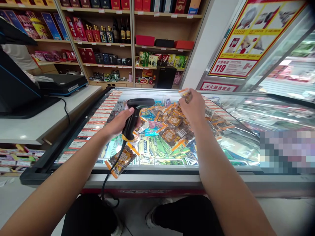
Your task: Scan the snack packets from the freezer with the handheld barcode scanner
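My left hand (120, 122) is wrapped round the handle of a black barcode scanner (131, 123) with yellow trim, its head level above the freezer. Pinched in my right hand (193, 106) is a small snack packet (185, 94) with an orange and white edge, raised over the far side of the freezer. Below lies a pile of similar clear packets (175, 118) with orange edges and brown contents. Another such packet (123, 159) rests at the near left rim, partly under the scanner's cord (108, 177). Green bags (154, 146) lie beneath the pile.
The chest freezer's near rim (159, 178) runs before my legs. Price labels (90, 126) line its left side. A counter (59, 111) with a scale (61, 83) stands at left, with stocked shelves (105, 42) behind. A glass lid (236, 121) covers the right.
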A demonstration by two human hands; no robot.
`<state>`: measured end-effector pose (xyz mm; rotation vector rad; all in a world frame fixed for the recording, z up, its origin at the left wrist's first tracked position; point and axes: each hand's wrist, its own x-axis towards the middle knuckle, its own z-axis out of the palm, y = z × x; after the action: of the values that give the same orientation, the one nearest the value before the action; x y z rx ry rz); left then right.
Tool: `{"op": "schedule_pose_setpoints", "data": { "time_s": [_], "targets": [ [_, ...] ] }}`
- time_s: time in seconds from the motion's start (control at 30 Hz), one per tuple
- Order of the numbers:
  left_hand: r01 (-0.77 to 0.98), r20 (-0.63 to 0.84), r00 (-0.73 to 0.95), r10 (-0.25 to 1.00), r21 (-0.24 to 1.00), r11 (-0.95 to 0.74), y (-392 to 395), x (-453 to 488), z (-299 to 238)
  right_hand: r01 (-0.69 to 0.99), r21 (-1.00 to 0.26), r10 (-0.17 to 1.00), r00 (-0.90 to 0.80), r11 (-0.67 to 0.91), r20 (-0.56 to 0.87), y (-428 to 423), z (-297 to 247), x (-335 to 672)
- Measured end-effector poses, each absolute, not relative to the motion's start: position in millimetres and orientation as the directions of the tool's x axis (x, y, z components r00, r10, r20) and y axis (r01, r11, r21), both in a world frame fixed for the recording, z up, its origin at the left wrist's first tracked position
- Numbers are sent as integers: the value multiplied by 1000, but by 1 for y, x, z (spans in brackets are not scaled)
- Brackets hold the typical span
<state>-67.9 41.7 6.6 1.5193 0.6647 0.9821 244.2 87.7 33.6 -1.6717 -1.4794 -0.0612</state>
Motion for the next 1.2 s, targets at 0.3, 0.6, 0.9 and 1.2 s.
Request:
{"op": "schedule_pose_setpoints", "data": {
  "time_s": [0.3, 0.6, 0.9, 1.2],
  "targets": [
    [-306, 146, 157, 977, 948, -92, 45, -70, 31, 963, -263, 843, 190, -60, 504, 97, 16, 254],
    [-330, 141, -2, 990, 934, -134, 50, -75, 30, 752, -231, 786, -595, 618, 165, 50, -25, 124],
    [-241, 205, 81, 975, 954, -180, 48, -72, 27, 703, -518, 873, -382, 487, 303, 74, -11, 147],
    [117, 188, 537, 822, 949, -293, 34, -77, 16, 514, -830, 945, 101, 219, 312, 89, 9, 186]
  ]
}}
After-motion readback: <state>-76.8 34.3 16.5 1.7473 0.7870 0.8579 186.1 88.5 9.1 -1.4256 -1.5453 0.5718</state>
